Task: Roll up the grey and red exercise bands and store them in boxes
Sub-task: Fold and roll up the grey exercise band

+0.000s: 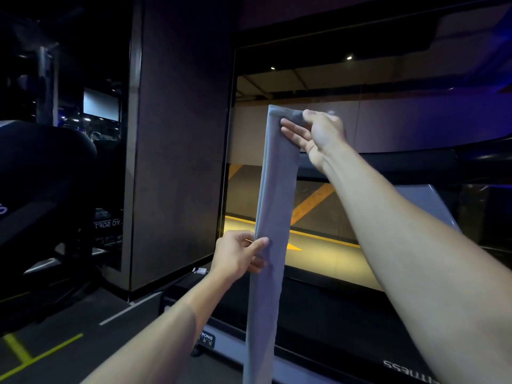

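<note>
Grey band (273, 206) hangs near-vertical, long axis running top to bottom, held in the air in front of a window (346, 189). Right hand (318, 135) has the upper grip: thumb over the folded top edge, fingers laid flat on the face, so the band drops straight down from it. Left hand (239, 254) has the lower grip, about mid-length, thumb and fingers pinching the left edge. Below the left grip the tail runs out of view at the bottom, so its free end can't be seen. Span between the two grips looks flat, no twist. Likely step: start the roll at the top end, at the right grip, with the left guiding the strip. No red band or boxes in sight.
</note>
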